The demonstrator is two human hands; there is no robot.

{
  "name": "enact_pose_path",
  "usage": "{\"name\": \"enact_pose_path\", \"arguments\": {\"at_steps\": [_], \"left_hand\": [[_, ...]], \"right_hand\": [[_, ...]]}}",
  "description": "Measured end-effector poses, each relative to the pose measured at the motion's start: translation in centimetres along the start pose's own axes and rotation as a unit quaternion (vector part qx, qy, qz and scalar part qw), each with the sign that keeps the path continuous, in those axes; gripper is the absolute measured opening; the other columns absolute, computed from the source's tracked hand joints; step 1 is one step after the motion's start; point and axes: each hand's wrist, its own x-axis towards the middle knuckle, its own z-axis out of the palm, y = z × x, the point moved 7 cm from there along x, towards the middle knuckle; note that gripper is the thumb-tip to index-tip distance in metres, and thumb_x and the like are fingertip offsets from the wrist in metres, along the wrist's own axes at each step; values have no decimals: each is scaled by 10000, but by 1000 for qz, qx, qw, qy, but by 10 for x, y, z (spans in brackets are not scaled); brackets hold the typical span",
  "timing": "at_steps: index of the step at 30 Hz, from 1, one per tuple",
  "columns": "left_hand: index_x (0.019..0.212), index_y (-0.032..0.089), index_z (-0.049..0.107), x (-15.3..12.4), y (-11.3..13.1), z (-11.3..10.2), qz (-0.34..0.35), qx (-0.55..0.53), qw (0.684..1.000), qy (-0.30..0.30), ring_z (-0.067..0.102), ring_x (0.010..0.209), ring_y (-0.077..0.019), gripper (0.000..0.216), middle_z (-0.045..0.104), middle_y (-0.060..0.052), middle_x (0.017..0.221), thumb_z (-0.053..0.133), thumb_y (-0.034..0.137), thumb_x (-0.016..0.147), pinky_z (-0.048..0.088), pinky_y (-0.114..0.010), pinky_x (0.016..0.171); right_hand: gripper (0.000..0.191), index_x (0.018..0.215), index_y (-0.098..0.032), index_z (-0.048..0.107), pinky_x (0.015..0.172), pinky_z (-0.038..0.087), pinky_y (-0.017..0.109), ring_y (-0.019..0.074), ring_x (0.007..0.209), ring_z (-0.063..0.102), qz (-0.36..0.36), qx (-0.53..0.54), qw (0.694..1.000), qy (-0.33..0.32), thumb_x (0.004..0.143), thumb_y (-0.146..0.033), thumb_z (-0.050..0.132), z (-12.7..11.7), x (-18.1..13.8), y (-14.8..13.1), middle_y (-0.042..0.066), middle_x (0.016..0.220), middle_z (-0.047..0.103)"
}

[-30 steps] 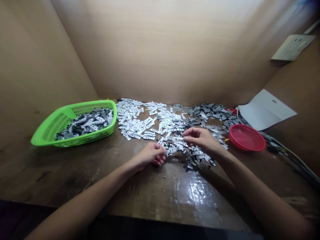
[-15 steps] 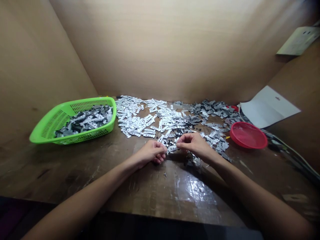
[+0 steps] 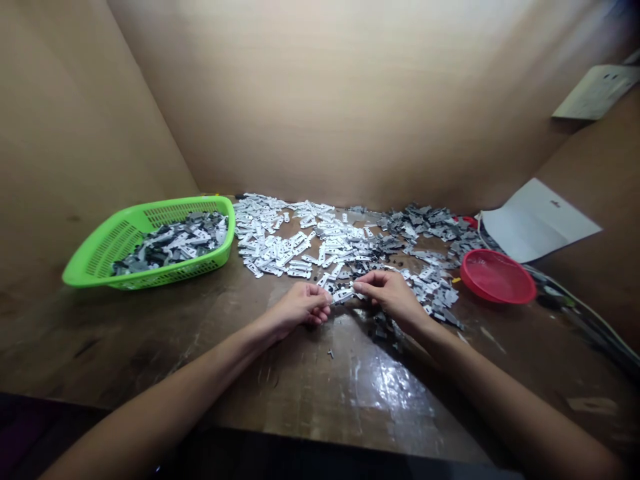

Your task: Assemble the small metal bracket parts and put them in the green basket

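My left hand [image 3: 300, 308] rests on the wooden table [image 3: 150, 333] with its fingers curled and pinched on one end of a small white metal piece [image 3: 343, 295]. My right hand [image 3: 389, 293] pinches the other end of the same piece, fingers closed. Both hands meet at the near edge of a wide spread of white metal pieces [image 3: 290, 243]. A heap of darker grey metal pieces [image 3: 425, 227] lies behind and right of my right hand.
A green plastic basket [image 3: 100, 250] holding grey and white pieces stands at the left. A red shallow dish [image 3: 497, 277] sits at the right, with a white sheet of paper [image 3: 537, 220] and a cable [image 3: 585, 303] beyond it. Brown board walls close the back and sides.
My right hand has come from the pile toward my left hand, and both now pinch one small white piece between them. My left hand has barely moved.
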Motion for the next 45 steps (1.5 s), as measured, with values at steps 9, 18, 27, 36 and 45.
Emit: {"name": "enact_pose_path", "arguments": {"at_steps": [9, 18, 27, 36, 45], "left_hand": [[747, 128, 561, -1, 8, 0, 48, 23, 998, 21, 553, 507, -72, 284, 608, -24, 637, 640, 398, 709, 424, -178, 495], [748, 126, 556, -5, 15, 3, 80, 31, 996, -1, 558, 507, -79, 250, 599, -21, 619, 625, 367, 736, 432, -179, 494], [730, 134, 552, -4, 14, 4, 92, 57, 994, 16, 554, 487, -79, 256, 596, -15, 598, 615, 382, 737, 435, -178, 482], [715, 130, 562, -3, 22, -14, 81, -15, 995, 64, 538, 478, -72, 192, 581, -8, 596, 641, 305, 707, 406, -152, 434], [858, 129, 577, -40, 84, -120, 283, -436, 810, 269, 513, 493, -18, 128, 557, 15, 654, 511, 149, 750, 431, -81, 472]], "right_hand": [[342, 894, -159, 654, 440, 345, 179, 79, 525, 474, 74, 93, 991, -64, 643, -383, 719, 9, 4, 17, -1, 655, 588], [352, 796, -123, 638, 386, 239, 164, 57, 473, 380, 143, 116, 966, -181, 681, -454, 675, 21, -3, 18, 21, 664, 589], [364, 646, -168, 494, 413, 179, 195, 56, 422, 283, 11, 91, 994, -66, 673, -495, 650, 21, -3, 3, -69, 491, 381], [315, 884, -182, 654, 534, 396, 231, 118, 568, 524, -71, -89, 993, -24, 772, -456, 546, -4, 9, -13, 12, 707, 625], [372, 1111, -129, 581, 751, 475, 302, 176, 853, 621, -128, -308, 930, 156, 837, -324, 420, -86, 52, 4, 94, 1021, 659]]}}
